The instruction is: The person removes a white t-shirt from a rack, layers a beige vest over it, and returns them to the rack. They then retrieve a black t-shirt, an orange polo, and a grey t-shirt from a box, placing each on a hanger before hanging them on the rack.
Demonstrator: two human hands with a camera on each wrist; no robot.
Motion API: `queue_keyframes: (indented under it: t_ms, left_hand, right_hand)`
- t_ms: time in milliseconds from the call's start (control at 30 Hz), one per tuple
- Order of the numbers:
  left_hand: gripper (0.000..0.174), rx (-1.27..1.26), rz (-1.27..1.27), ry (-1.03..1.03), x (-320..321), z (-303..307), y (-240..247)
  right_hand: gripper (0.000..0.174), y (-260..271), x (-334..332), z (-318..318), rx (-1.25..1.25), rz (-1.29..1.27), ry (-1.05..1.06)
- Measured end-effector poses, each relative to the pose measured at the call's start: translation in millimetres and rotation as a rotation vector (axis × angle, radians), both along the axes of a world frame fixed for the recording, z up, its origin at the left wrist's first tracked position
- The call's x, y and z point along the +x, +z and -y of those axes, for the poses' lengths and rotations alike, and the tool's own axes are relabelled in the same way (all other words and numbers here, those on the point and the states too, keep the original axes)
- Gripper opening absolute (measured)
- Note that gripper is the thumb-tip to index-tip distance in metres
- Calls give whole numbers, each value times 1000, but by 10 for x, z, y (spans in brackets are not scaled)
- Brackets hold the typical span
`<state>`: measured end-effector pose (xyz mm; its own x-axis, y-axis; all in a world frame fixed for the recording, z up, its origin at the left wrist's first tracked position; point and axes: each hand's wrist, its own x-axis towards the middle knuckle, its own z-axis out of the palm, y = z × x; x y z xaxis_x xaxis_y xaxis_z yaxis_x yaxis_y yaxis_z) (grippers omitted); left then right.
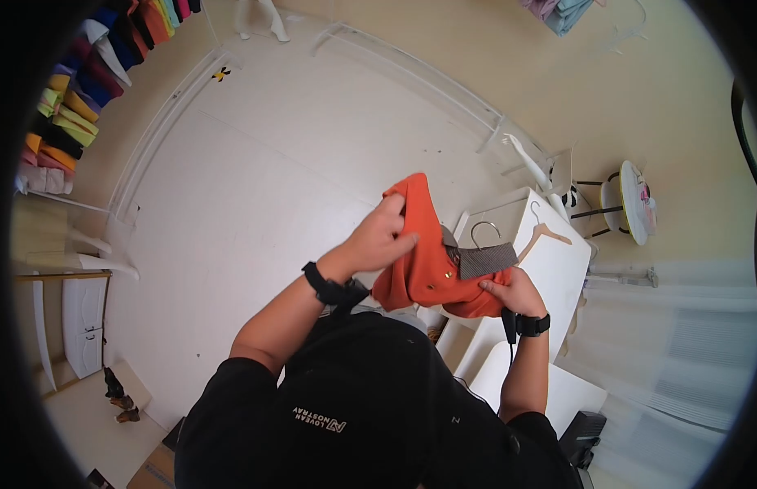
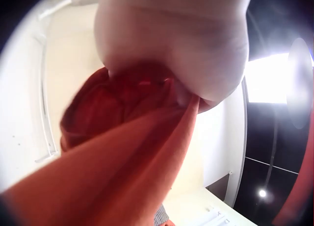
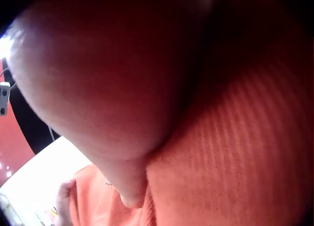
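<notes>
An orange garment [image 1: 419, 253] with small buttons and a grey checked collar [image 1: 488, 260] is held up in front of the body. The left hand [image 1: 379, 236] grips its upper left part, and in the left wrist view the orange cloth [image 2: 122, 157] hangs in folds from that hand [image 2: 171, 44]. The right hand [image 1: 521, 292] pinches the garment's lower right edge, thumb on top. Ribbed orange cloth [image 3: 235, 152] lies against the right hand [image 3: 103, 84] in the right wrist view. A metal hanger hook [image 1: 486, 225] rises beside the collar.
A white cabinet [image 1: 550, 281] stands at the right, with a wooden hanger [image 1: 545, 234] on it. Behind it are a mannequin arm [image 1: 527, 159] and a small round table [image 1: 633, 202]. Colourful clothes [image 1: 77, 98] hang at the upper left. Sheer curtains [image 1: 680, 350] hang at the right.
</notes>
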<state>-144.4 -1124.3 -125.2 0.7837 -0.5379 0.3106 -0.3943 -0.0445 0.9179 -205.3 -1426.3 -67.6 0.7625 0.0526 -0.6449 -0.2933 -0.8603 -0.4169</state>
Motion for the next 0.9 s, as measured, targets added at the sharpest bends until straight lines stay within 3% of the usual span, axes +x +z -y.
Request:
queue_keyframes:
  t_ms: [33,100,167,200,233,267,333,400,467,533,600,667,733,867,900]
  left_hand:
    - [22,-92,-76,3,95,7,4]
    - [22,-210,-118,17,193,28,82]
    - [19,-338,-131,-23,207,109,249]
    - [14,-100,-98,-124,214,174,288]
    - [21,70,34,-238,155,334,449]
    - [26,33,261,-311,13,563,541]
    - [14,74,390,-494,-319,761,663]
    - [14,174,374,-608,-420,773,659]
    - [13,51,297,-471,-425,593,598]
    - [9,-194,134,-191,-287,333,408]
    - [13,-136,229,218,-131,64,173]
    - [28,54,-60,482,-102,-66,-81]
    - [36,-225,-645,281,-122,-72,-387]
    - [24,-229,-562,160,-187,-5,-522]
    - [20,-3,-587,163,-168,-58,-522]
  right_hand:
    - [26,-43,-33,14,0,-6,6]
    - [27,-178,-107,68,327,287,-221]
    - [26,-217,-102,71,383,300,-240]
    - [25,-247,-98,83,440,317,-260]
    - [25,-365,-103,140,440,315,-262]
    - [26,-539,-105,237,517,300,-294]
    - [26,-591,-79,236,591,287,-312]
    - [28,-486,-84,55,789,491,-426]
    - [31,-445,-130,60,779,536,-423]
    - [33,-395,-195,80,670,593,-347]
    - [34,-320,-235,38,660,620,-362]
    - [35,-328,-259,40,706,647,-404]
    - [34,-302,-255,-7,714,673,-415]
    - [34,-327,-240,-41,727,693,-425]
    - [34,-347,-239,-32,725,693,-425]
